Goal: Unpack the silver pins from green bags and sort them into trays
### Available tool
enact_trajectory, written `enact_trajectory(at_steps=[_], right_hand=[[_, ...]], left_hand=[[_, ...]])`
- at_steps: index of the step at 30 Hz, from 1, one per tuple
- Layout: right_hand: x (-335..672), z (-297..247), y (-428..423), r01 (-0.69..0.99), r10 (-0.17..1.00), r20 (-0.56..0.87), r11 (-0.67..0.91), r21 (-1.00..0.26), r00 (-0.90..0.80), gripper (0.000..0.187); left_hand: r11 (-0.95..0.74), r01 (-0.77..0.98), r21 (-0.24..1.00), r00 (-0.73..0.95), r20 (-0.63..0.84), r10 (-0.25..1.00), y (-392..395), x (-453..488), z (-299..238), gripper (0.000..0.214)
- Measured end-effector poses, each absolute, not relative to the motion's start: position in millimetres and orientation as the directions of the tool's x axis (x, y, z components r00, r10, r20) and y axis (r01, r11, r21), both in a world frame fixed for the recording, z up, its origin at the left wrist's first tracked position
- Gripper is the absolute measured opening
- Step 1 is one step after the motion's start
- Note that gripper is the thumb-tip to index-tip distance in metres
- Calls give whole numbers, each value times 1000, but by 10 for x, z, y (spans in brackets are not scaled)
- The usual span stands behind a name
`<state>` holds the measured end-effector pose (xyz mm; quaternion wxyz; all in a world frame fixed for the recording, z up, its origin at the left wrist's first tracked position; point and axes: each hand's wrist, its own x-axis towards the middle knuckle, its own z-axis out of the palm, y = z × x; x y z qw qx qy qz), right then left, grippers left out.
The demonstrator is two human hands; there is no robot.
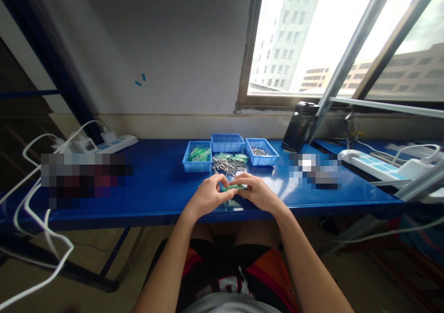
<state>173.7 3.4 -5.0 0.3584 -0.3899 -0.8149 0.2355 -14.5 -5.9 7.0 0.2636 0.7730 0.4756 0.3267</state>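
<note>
Near the front edge of the blue table, my left hand (209, 195) and my right hand (259, 193) meet over a small green plastic packet (237, 187). Both hands pinch it between thumb and fingers, the left from its left end, the right from its right end. What is inside the packet is too small to make out. Just beyond my fingers lies a loose pile of thin metal pieces (227, 166), like screws or pins, with green packets (240, 157) behind it.
Behind the pile stand a blue bin with green packets (197, 166), another blue bin (227, 137) and a blue bin with metal pieces (262, 159). A black bottle (299, 127) stands back right. Power strips (120, 143) and cables lie at both sides; some areas are blurred out.
</note>
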Motion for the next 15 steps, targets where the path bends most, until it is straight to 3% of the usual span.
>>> enact_trajectory(at_steps=[15], right_hand=[[1716,8,-18,459,831,406,550,-697,-379,20]], left_hand=[[-401,448,799,338,264,903,-49,-128,72,34]])
